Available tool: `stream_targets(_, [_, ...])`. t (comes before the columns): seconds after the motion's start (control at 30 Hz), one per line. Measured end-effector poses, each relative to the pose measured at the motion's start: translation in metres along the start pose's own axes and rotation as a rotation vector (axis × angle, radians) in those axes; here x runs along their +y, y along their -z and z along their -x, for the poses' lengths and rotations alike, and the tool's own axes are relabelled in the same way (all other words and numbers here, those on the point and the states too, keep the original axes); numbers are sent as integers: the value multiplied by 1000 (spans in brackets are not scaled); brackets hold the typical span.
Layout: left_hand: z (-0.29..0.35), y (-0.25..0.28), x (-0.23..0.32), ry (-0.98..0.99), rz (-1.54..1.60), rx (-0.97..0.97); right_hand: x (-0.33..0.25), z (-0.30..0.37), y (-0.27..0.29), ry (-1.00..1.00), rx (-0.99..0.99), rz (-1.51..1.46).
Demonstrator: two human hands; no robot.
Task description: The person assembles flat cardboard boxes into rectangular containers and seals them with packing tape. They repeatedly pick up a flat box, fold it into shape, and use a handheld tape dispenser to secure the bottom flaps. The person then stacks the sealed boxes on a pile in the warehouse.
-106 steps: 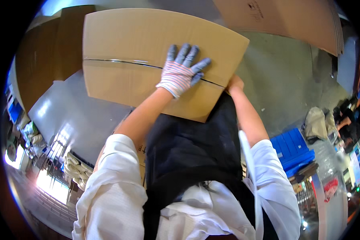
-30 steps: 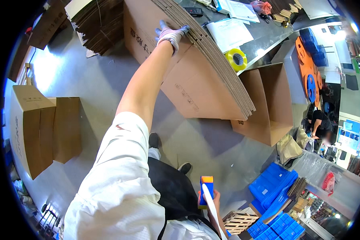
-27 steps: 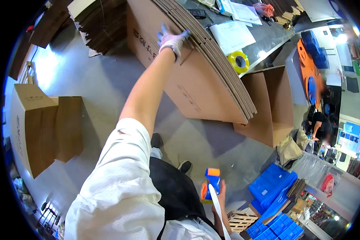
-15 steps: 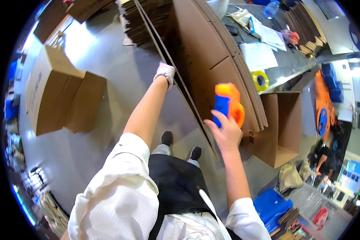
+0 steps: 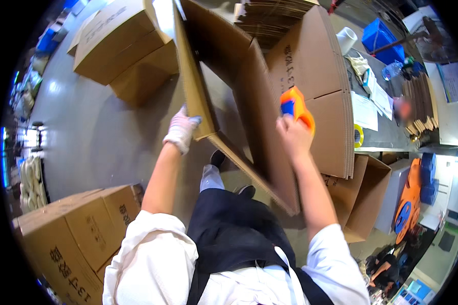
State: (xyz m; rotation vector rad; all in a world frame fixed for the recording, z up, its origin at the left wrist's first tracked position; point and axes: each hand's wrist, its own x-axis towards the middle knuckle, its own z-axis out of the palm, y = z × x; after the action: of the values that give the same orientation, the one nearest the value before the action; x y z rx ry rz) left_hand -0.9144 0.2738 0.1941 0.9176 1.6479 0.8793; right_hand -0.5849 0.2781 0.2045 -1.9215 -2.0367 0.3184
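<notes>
A cardboard box stands in front of me, its walls spread into a slanted four-sided tube with the floor showing through. On its left wall, close to the near corner, my left hand in a white glove grips the cardboard edge. My right hand, bare, is closed around an orange and blue tape dispenser. That hand is beside the box's right wall; whether it touches the wall I cannot tell.
Folded cartons lean against a grey worktable on the right. An open box stands below them. Other boxes are at the upper left and lower left. A person is at the far lower right.
The box, flat before, is now spread open. My left hand has shifted left and down with its wall, while the tape dispenser has tilted. The whole view has turned.
</notes>
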Motion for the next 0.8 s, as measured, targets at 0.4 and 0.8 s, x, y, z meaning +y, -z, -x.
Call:
stream_targets(0.4, [207,-20,-142,207,-80,323,-16,24,83,408,343,-376])
stream_targets(0.8, [297,-95,-179,657,42,-74,-34,165,-172,322,-364,-14])
